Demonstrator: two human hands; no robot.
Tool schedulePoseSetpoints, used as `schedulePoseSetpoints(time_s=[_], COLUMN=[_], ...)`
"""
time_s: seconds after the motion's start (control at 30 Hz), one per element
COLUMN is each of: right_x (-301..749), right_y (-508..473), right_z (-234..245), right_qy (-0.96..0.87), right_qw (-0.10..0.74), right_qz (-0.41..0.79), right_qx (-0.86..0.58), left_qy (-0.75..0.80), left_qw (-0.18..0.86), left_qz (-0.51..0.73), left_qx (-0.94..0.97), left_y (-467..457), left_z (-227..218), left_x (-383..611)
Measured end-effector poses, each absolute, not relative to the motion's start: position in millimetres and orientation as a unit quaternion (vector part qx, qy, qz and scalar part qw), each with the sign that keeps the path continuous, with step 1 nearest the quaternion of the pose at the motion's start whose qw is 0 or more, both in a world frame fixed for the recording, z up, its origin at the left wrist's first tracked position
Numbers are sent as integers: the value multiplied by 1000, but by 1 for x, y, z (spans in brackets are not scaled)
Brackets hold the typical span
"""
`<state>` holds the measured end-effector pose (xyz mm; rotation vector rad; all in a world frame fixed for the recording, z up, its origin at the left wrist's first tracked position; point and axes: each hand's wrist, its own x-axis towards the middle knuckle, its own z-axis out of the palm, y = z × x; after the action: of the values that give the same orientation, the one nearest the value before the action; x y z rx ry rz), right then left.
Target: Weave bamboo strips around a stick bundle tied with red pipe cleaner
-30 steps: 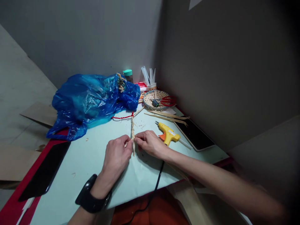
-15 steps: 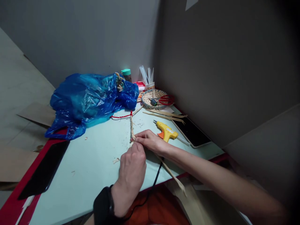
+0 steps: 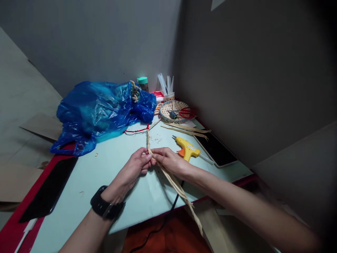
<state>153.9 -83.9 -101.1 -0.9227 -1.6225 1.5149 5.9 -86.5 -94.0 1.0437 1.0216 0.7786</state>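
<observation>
A pale braid of dried plant fibre [image 3: 148,139] runs from a red tie [image 3: 147,126] down to my fingers. My left hand [image 3: 134,164], with a black watch [image 3: 107,203] on its wrist, pinches the braid's lower end from the left. From the right, my right hand [image 3: 168,160] grips the same spot, its fingertips meeting those of the left. Loose, unbraided strands [image 3: 175,184] trail from under my right hand over the table's near edge. The exact finger hold on each strand is partly hidden.
A yellow glue gun [image 3: 187,147] lies right of my hands, near a dark tablet [image 3: 216,149]. A woven basket [image 3: 164,114] holds red-handled scissors [image 3: 187,112] and a thread spool [image 3: 173,115]. A blue plastic bag [image 3: 97,109] fills the back left; a phone [image 3: 50,189] lies at the left edge.
My left hand has turned from a raised fist over the braid to a pinch at its left side. The loose strands now hang together toward the lower right. My right hand has stayed nearly still.
</observation>
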Motion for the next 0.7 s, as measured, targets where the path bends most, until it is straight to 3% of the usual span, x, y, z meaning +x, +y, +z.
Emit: schedulePoseSetpoints(time_s=[0.17,0.33,0.43,0.7], right_x=[159,160,155,140], right_y=[-80,-86,-93,-104], right_z=[-97,-82,-73,-63], right_qy=[-681,-809,-832,-839], right_qw=[241,116,42,17], right_qz=[573,277,177,108], right_qx=[-387,-505,-524,-533], left_qy=[470,497,517,536], left_qw=[650,609,584,572], left_qz=[343,351,357,400], left_qx=[489,509,514,475], left_y=[-88,-88,-89,-97], left_z=[-94,-99,-102,-105], left_x=[-1,-3,1,10])
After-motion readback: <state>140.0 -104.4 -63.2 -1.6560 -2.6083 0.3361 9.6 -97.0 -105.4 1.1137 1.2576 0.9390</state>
